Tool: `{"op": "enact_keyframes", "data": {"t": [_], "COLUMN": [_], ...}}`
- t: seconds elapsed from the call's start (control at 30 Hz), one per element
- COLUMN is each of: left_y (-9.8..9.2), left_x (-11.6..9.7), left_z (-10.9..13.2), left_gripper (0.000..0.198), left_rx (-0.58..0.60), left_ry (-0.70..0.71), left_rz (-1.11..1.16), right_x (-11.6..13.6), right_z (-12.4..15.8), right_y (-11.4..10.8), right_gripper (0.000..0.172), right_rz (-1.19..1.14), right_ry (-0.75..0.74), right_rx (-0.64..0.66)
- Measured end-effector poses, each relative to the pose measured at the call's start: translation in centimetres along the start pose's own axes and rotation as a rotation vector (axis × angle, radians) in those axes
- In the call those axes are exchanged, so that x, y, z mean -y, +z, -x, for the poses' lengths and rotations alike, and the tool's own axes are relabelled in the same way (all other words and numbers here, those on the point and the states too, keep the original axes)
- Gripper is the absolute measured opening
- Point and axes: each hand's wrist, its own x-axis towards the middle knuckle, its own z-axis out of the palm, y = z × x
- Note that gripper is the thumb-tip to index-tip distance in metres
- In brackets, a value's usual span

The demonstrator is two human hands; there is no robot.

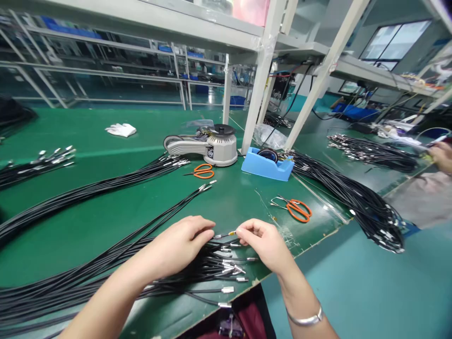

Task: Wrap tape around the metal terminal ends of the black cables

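Note:
My left hand (189,240) is closed around a black cable, just behind its silver metal end (218,236), over a bundle of black cables (197,273). At the tip of that end is a small yellow piece (232,233). My right hand (259,240) pinches the yellow piece between thumb and fingertips; its far side is hidden by the fingers. Several silver connectors (231,268) stick out of the bundle below both hands. A few separate cables (176,205) lie just beyond my left hand, their silver ends pointing away to the right.
Orange-handled scissors (203,171) lie by a grey round tape dispenser (221,148); a second pair (298,210) is nearer the right edge. A blue tape holder (267,165) stands beside white posts. More cable bundles (339,188) lie right, near another person's hand (441,156). A white glove (121,130) lies far left.

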Motion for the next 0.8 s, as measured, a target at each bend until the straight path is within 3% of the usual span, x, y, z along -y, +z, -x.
{"op": "enact_keyframes", "data": {"t": [0.17, 0.63, 0.8], "left_y": [1.1, 2.7, 2.7], "left_x": [-0.5, -2.0, -2.1], "left_z": [-0.1, -0.7, -0.7], "left_gripper": [0.030, 0.031, 0.029], "left_rx": [0.091, 0.074, 0.082], "left_ry": [0.084, -0.042, -0.015], "left_rz": [-0.001, 0.159, 0.161], "right_x": [0.4, 0.2, 0.0], "right_z": [0.3, 0.9, 0.7], "right_y": [-0.1, 0.0, -0.3], "right_gripper": [0.016, 0.016, 0.018], "right_rz": [0.068, 0.018, -0.015], "right_ry": [-0.023, -0.075, -0.054], "right_rx": [-0.017, -0.032, -0.017]}}
